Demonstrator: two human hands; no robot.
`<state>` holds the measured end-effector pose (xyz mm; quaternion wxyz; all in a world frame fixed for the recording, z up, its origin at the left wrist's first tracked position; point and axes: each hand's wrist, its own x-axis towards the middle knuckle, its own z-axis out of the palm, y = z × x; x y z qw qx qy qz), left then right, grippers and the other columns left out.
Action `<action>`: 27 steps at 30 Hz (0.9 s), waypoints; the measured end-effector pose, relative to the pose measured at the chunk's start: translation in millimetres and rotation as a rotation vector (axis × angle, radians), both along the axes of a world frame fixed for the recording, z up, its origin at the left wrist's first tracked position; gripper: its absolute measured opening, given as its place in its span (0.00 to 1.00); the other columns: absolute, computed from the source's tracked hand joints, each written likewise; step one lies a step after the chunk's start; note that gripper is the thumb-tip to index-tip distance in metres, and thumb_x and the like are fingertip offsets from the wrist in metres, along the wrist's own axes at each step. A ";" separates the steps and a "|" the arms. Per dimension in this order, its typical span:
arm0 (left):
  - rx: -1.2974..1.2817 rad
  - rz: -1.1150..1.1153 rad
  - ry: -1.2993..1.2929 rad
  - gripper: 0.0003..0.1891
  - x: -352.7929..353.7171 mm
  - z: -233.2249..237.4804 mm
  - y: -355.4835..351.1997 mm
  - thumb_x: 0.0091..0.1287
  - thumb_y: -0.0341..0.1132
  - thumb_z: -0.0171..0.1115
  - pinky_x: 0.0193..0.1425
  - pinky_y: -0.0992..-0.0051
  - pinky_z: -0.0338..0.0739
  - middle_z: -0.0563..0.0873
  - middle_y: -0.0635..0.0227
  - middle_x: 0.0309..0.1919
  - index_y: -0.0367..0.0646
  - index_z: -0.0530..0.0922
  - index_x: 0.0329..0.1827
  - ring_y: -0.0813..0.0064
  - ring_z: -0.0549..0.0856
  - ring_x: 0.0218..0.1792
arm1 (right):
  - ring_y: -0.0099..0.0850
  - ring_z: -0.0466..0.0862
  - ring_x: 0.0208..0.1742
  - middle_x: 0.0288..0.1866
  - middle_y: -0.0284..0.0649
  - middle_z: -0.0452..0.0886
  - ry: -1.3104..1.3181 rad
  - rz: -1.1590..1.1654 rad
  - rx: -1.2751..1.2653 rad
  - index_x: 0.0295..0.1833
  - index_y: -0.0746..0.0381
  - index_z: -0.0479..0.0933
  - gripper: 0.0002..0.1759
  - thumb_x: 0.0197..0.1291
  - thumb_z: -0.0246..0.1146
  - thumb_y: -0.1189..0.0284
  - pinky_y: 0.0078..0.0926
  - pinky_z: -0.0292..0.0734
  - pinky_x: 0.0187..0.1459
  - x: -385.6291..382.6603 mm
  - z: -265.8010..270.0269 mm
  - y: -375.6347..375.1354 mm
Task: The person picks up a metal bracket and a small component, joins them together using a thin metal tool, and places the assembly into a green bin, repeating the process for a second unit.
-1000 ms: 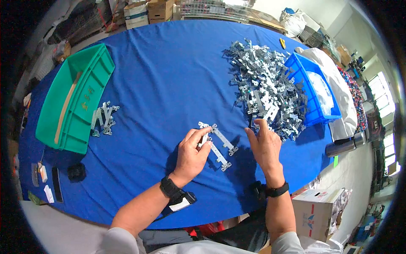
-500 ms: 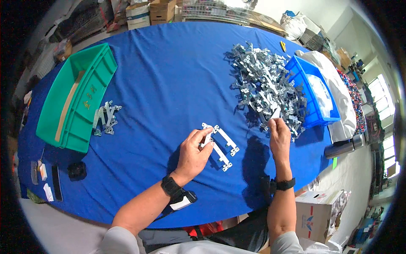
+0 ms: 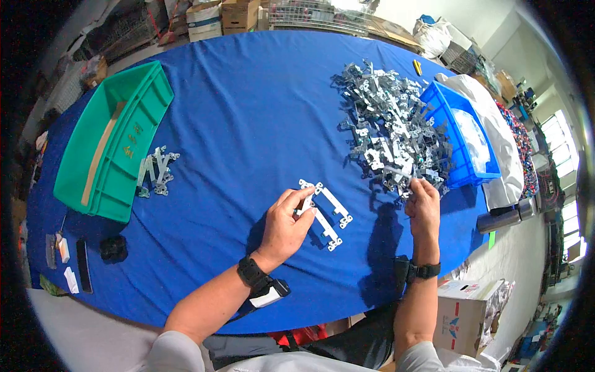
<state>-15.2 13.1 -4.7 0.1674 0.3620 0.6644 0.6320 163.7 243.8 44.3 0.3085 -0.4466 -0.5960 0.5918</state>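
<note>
My left hand (image 3: 284, 228) is closed over one end of a white metal bracket (image 3: 325, 230), thumb and fingers pinching it on the cloth. Another metal bracket (image 3: 334, 203) lies right beside it, roughly parallel. At the near edge of a large pile of metal brackets (image 3: 387, 127), my right hand (image 3: 424, 208) pinches a bracket (image 3: 414, 172) between thumb and fingers. That piece blends into the pile, so its full outline is hard to make out.
A green bin (image 3: 133, 146) stands at the left, with several brackets (image 3: 158, 170) next to it. Behind the pile's right side is a blue crate (image 3: 455, 146) holding a clear bag. A metal flask (image 3: 502, 220) lies at the right edge. A yellow cutter (image 3: 417, 67) rests farther back.
My right hand has moved right and slightly nearer to me along the pile's front edge; the piece at its fingertips now shows less clearly. My left hand and its brackets have stayed in place.
</note>
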 end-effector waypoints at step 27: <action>-0.019 -0.012 -0.001 0.16 2.5 9.6 -1.1 0.65 0.24 0.64 0.36 0.78 0.80 0.83 0.64 0.41 0.37 0.81 0.57 0.78 0.83 0.37 | 0.58 0.84 0.31 0.26 0.56 0.83 -0.898 -0.129 1.027 0.32 0.65 0.73 0.19 0.68 0.62 0.59 0.56 0.77 0.33 -17.7 -32.5 9.5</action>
